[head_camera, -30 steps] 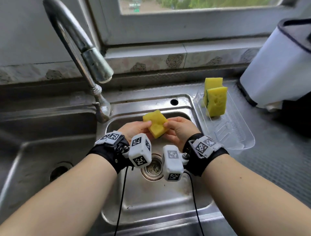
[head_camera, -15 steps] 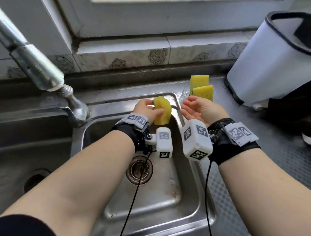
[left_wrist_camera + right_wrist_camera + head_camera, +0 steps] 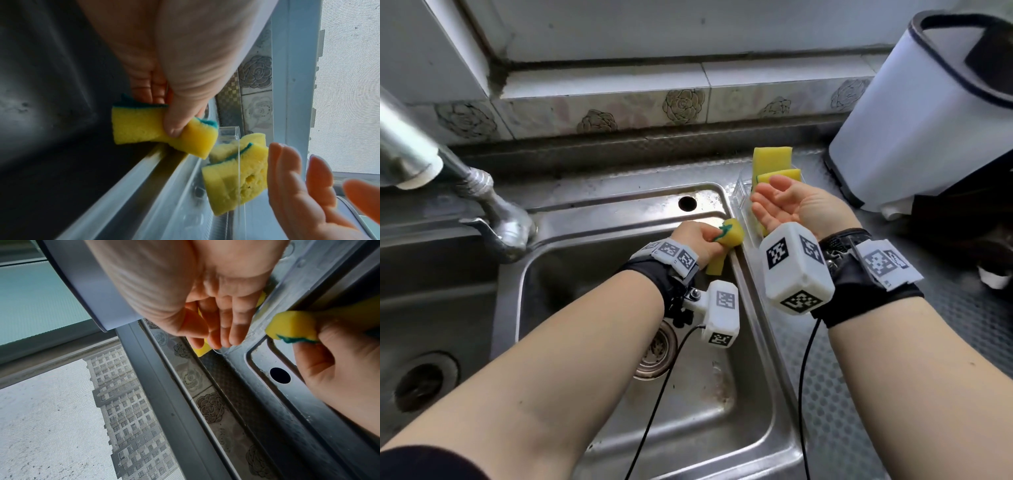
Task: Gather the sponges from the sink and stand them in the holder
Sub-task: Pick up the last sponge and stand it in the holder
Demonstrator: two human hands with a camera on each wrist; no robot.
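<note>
My left hand (image 3: 709, 240) grips a yellow sponge with a green scrub side (image 3: 732, 236) and squeezes it at the sink's right rim (image 3: 739, 274). In the left wrist view my thumb presses into the sponge (image 3: 141, 128), bending it. My right hand (image 3: 780, 202) hovers palm up and empty over the clear plastic holder (image 3: 743, 186). Two yellow sponges (image 3: 770, 159) (image 3: 780, 175) stand on edge in the holder, partly hidden behind that hand. The nearer one (image 3: 234, 183) shows through the holder's clear wall.
A chrome faucet (image 3: 493, 209) stands at the sink's left rear, its spout reaching toward me. The basin holds a drain strainer (image 3: 654, 353). A white bin (image 3: 914, 120) stands right of the holder, and a second basin (image 3: 431, 308) lies left.
My right hand let go of the sponge and turned palm up by the holder. My left hand carried the sponge right to the sink's rim and now squeezes it.
</note>
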